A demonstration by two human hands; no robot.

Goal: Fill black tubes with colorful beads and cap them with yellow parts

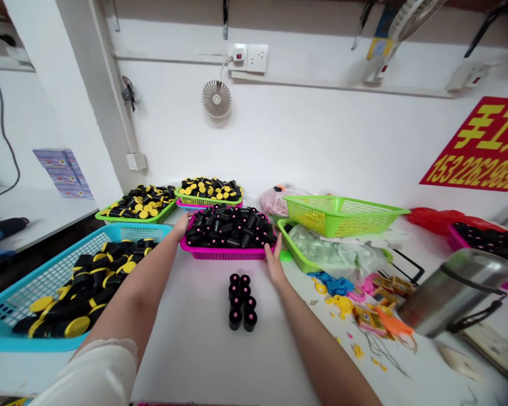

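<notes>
Both my arms reach forward to a bright pink plastic basket [220, 254] heaped with small black cylinders [237, 225] that have pink dots on their ends. My left hand [183, 226] grips its left side, the fingertips partly hidden behind the rim. At the right front corner my right hand [274, 264] holds the rim, its thumb up along the side. Nearer to me, between my forearms, several matching black cylinders [242, 301] stand upright in two short rows on the white table [195, 349].
At left a blue basket [8, 307] holds black and yellow pieces; green baskets [169, 211] with similar pieces stand behind. An empty green basket [342, 217] sits on another one at right. A steel flask [452, 287] and loose small parts [342, 304] lie on the right.
</notes>
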